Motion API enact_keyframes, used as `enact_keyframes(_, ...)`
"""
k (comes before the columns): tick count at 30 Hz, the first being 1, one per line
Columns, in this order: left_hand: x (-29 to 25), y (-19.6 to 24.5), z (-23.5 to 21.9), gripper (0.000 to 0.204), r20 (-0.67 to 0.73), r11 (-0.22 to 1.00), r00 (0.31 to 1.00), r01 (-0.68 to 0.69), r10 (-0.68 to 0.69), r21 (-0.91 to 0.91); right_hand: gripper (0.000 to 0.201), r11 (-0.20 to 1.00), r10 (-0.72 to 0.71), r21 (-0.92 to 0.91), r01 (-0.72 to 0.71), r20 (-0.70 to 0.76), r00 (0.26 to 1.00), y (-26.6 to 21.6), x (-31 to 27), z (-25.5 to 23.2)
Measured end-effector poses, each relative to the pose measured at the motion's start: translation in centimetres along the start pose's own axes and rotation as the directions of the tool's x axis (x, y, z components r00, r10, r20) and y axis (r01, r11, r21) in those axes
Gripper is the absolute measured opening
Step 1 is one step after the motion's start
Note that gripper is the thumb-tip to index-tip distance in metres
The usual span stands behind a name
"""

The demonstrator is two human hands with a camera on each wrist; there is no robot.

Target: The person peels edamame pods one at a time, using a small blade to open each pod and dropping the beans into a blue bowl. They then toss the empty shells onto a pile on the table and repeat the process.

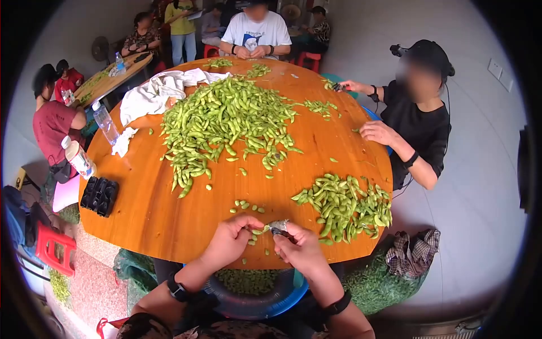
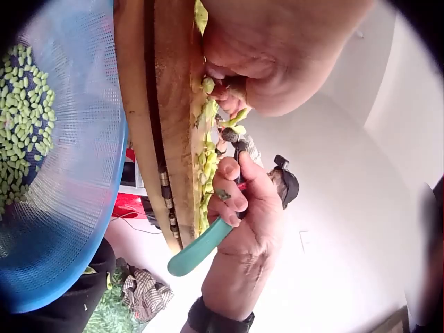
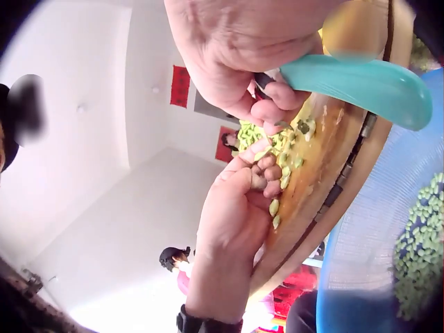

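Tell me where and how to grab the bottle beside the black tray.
I'd grip the bottle around its rounded, labeled middle, from the right, over the table. It seems to stand upright at the left edge, with the black tray on its near side.

Teal handle point(image 2: 201, 248); blue basket point(image 2: 104, 208); checkered cloth point(image 2: 144, 295).

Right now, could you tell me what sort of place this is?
Probably a shared workroom for shelling: people at a table, a heap of pods, a basket of shelled beans.

A communal workroom point(image 1: 361, 45): people point(image 1: 257, 31) around tables point(image 1: 130, 192) of pods point(image 1: 226, 113).
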State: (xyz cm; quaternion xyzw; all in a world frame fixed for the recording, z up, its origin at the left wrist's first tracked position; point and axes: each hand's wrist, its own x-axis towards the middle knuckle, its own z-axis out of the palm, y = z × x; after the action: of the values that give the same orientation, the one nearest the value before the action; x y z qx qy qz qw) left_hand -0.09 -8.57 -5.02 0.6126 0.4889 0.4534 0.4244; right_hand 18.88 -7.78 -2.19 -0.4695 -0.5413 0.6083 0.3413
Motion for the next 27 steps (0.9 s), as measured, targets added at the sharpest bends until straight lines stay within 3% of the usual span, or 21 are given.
enact_keyframes(2,0.0,-0.3,-0.2,0.026,0.004,0.996,0.998,-0.054,0.055,-0.064,0.021,1.0,-0.005,-0.016,0.004,-0.008,1.0,0.1,0.1,-0.3)
enact_keyframes(5,-0.1,0.2,-0.5,0.023,0.021,0.995,0.995,-0.1,0.1,0.004,0.021,0.999,-0.009,-0.049,0.008,-0.027,1.0,0.0,0.2,-0.3)
enact_keyframes(7,-0.4,1.6,-0.5,0.02,0.068,0.998,0.997,0.038,-0.035,-0.044,0.021,0.998,-0.01,-0.065,0.007,-0.038,0.999,-0.3,0.1,-0.1)
enact_keyframes(8,-0.3,1.6,-0.4,0.02,0.067,0.998,0.997,0.039,-0.036,-0.043,0.021,0.997,-0.046,-0.063,0.043,-0.036,0.998,-0.5,0.0,0.2)
enact_keyframes(11,-0.2,1.5,-0.2,0.017,0.024,0.989,0.995,0.091,-0.094,0.116,0.02,0.992,-0.1,-0.082,0.097,-0.027,0.995,-0.7,-0.3,0.6)
enact_keyframes(13,-0.3,1.3,0.0,0.015,-0.044,0.984,0.994,-0.096,0.104,0.148,0.02,0.989,-0.113,-0.103,0.11,-0.025,0.993,-0.6,-0.4,0.7)
enact_keyframes(15,-0.5,1.8,0.0,0.015,-0.046,0.984,0.997,-0.057,0.066,0.168,0.019,0.964,-0.202,-0.186,0.192,-0.036,0.979,-0.6,-0.3,0.6)
enact_keyframes(17,-0.4,2.0,0.0,0.014,-0.049,0.982,0.998,-0.02,0.03,0.188,0.019,0.97,-0.18,-0.17,0.173,-0.027,0.983,-1.0,-0.3,0.6)
enact_keyframes(20,-0.1,1.3,0.0,0.017,-0.07,0.97,0.993,-0.08,0.098,0.228,0.019,0.974,-0.172,-0.15,0.168,-0.014,0.985,-1.1,-0.3,0.7)
enact_keyframes(22,0.2,0.5,0.0,0.02,-0.024,0.917,0.962,-0.253,0.273,0.307,0.018,0.973,-0.183,-0.146,0.179,-0.011,0.983,-1.2,-0.3,0.8)
enact_keyframes(25,0.3,0.3,-0.1,0.023,0.069,0.87,0.94,-0.336,0.335,0.36,0.018,0.975,-0.175,-0.143,0.171,-0.013,0.985,-1.3,-0.3,0.8)
enact_keyframes(27,0.1,1.2,-0.3,0.023,0.09,0.889,0.952,-0.306,0.293,0.34,0.017,0.965,-0.229,-0.139,0.223,-0.026,0.973,-0.7,0.0,0.6)
